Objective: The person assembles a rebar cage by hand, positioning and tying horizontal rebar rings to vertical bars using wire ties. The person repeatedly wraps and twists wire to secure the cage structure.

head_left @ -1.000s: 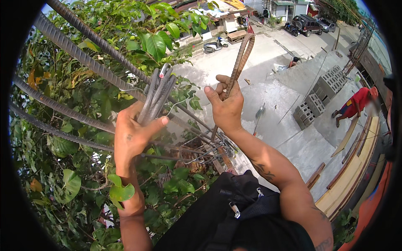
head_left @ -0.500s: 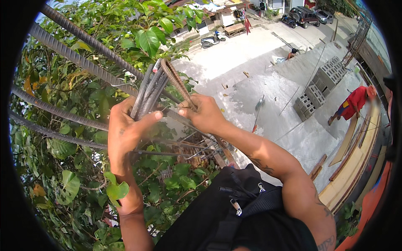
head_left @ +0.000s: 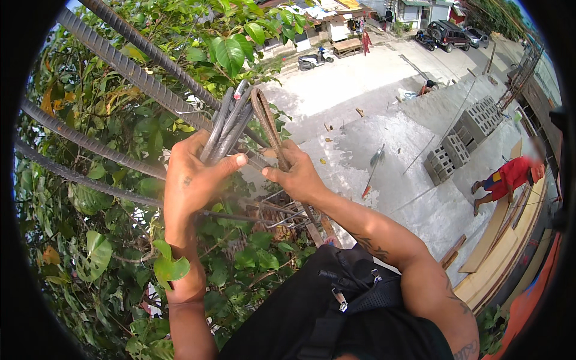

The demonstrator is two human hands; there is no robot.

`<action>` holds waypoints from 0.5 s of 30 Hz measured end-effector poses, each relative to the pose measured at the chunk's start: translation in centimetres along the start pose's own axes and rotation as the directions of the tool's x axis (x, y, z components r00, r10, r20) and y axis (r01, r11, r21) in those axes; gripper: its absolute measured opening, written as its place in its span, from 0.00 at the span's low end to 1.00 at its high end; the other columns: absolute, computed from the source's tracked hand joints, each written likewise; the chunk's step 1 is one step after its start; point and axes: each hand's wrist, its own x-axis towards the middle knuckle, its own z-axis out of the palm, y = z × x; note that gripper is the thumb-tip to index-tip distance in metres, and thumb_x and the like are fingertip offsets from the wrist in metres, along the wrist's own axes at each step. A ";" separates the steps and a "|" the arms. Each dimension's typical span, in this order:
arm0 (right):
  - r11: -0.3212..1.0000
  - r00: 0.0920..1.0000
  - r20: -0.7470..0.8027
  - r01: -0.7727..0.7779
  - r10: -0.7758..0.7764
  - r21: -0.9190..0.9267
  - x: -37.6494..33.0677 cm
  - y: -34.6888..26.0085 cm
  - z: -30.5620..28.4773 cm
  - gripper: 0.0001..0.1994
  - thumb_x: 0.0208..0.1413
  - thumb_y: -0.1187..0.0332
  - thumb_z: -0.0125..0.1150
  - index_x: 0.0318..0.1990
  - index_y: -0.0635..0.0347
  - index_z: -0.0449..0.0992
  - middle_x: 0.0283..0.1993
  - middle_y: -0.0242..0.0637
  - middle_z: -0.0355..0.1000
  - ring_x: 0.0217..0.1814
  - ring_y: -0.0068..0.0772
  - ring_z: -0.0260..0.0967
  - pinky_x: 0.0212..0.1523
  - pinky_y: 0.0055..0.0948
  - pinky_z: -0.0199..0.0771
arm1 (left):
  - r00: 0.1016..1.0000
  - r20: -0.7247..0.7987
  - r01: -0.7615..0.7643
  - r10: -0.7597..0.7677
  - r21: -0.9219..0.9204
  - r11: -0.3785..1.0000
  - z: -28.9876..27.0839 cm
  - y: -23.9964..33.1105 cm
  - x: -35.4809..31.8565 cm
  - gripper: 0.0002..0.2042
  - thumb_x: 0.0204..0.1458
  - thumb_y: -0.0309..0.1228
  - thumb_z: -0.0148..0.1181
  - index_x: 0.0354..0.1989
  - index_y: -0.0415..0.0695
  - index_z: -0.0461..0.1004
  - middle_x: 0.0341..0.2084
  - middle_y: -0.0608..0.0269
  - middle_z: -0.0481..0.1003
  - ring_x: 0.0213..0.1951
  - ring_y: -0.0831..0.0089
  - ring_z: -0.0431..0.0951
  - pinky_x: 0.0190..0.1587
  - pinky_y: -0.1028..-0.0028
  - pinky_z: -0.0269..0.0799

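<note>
My left hand (head_left: 191, 183) is closed round a bundle of grey bent steel rods (head_left: 230, 129), thumb stretched across its lower end. The rods point up and away from me, their folded ends close together. My right hand (head_left: 301, 175), just to the right, pinches a rusty brown rod bent into a narrow loop (head_left: 266, 114). A small gap shows between this loop's upper end and the bundle. Behind my left hand run long, thick ribbed rebars (head_left: 123, 63), coming in from the upper left. Where they pass behind my hands is partly hidden.
Leafy branches (head_left: 90, 198) crowd the left side. Thin rods and timber (head_left: 282, 219) lie below my hands. Far below, on a concrete slab (head_left: 360, 150), stand hollow blocks (head_left: 477, 117). A person in red (head_left: 510, 180) bends beside long boards (head_left: 498, 264). A black bag (head_left: 360, 282) hangs at my front.
The brown loop in my right hand has come slightly away from the grey bundle, to the right. The view has shifted a little. The person in red has changed posture.
</note>
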 end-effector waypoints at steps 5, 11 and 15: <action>0.952 0.950 0.123 -0.298 0.289 0.065 0.6 -1.1 0.8 0.16 0.45 0.66 0.68 0.40 0.66 0.77 0.29 0.34 0.71 0.28 0.27 0.65 0.33 0.30 0.67 | 1.000 -0.021 -0.022 0.022 -0.002 1.000 0.1 0.1 -0.1 0.12 0.41 0.29 0.69 0.29 0.35 0.74 0.17 0.67 0.72 0.18 0.83 0.68 0.20 0.78 0.63; 0.914 0.887 0.229 -0.404 0.401 -0.036 2.9 -3.3 -0.1 0.15 0.39 0.61 0.74 0.24 0.64 0.76 0.18 0.29 0.67 0.20 0.22 0.59 0.23 0.28 0.58 | 0.996 -0.089 -0.026 0.030 0.049 0.998 0.3 -0.2 0.0 0.13 0.40 0.31 0.70 0.27 0.35 0.73 0.18 0.66 0.72 0.19 0.82 0.66 0.21 0.78 0.62; 0.786 0.760 0.208 -0.610 0.616 -0.100 3.5 -3.9 0.7 0.16 0.36 0.60 0.75 0.19 0.63 0.75 0.17 0.36 0.69 0.19 0.33 0.66 0.23 0.34 0.65 | 0.991 -0.105 -0.070 0.079 0.095 0.993 0.4 -0.9 0.0 0.14 0.41 0.33 0.70 0.26 0.36 0.72 0.15 0.69 0.70 0.16 0.84 0.64 0.18 0.79 0.58</action>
